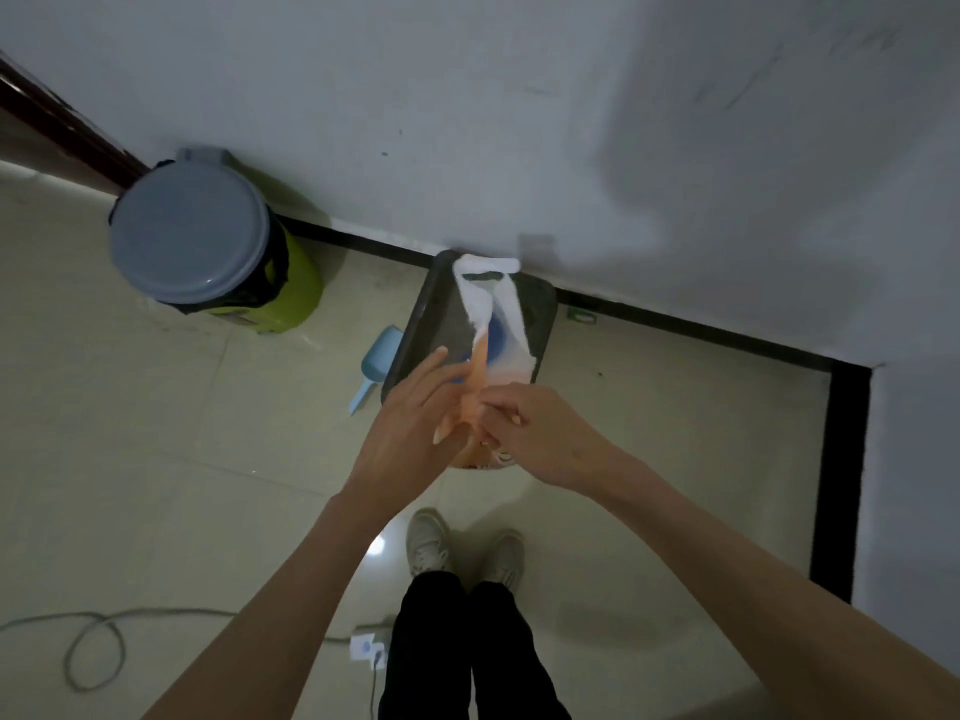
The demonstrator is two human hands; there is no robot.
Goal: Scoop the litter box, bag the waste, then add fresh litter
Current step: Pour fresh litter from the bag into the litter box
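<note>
litter bag held over box

both hands hold the bag (501, 324) above the dark box (415, 324), which sits on the floor against the wall. left hand (410, 423): fingers mostly straight, flat against the bag's orange side. right hand (540, 433): fingers curled, apparently pinching the bag's edge; blur hides the exact grip. blue scoop (375, 367) lies just left of the box. lidded bin (202, 241) stands farther left.

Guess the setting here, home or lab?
Likely a home, a room corner: tiled floor, lidded green bin, dark litter tray by the wall, power strip.
</note>
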